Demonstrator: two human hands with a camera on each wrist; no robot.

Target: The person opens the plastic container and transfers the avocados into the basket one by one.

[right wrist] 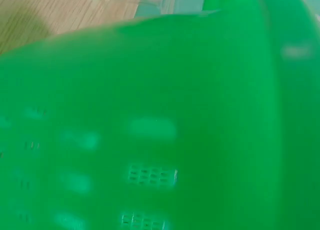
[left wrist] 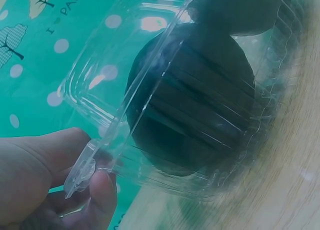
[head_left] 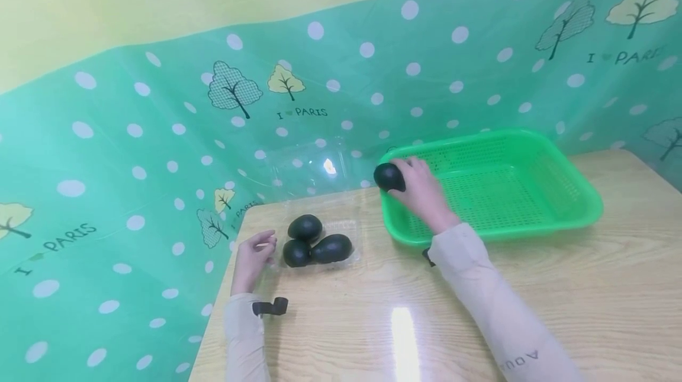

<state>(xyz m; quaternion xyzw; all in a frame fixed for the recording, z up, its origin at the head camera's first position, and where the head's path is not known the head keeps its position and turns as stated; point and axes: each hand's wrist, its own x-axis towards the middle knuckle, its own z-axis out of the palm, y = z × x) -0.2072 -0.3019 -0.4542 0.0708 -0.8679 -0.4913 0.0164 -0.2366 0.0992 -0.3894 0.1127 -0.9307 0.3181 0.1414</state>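
Observation:
Over the left rim of a green plastic basket (head_left: 492, 229), my right hand (head_left: 422, 191) grips a dark avocado (head_left: 388, 177). The right wrist view is filled by the basket's wall (right wrist: 215, 120); the hand and its avocado are out of that frame. My left hand (head_left: 253, 256) pinches the edge tab of a clear plastic clamshell box (left wrist: 80, 172) between thumb and fingers. In the box lie a dark avocado (head_left: 305, 228) at the back, a second avocado (head_left: 296, 253) at front left and a longer, pear-shaped avocado (head_left: 331, 249) at front right.
The box's clear lid (head_left: 311, 169) stands raised against the green dotted curtain (head_left: 160, 192) behind. The basket sits to the right of the box on the wooden table (head_left: 341, 323), with a gap between them. Each wrist carries a black camera mount (head_left: 270, 307).

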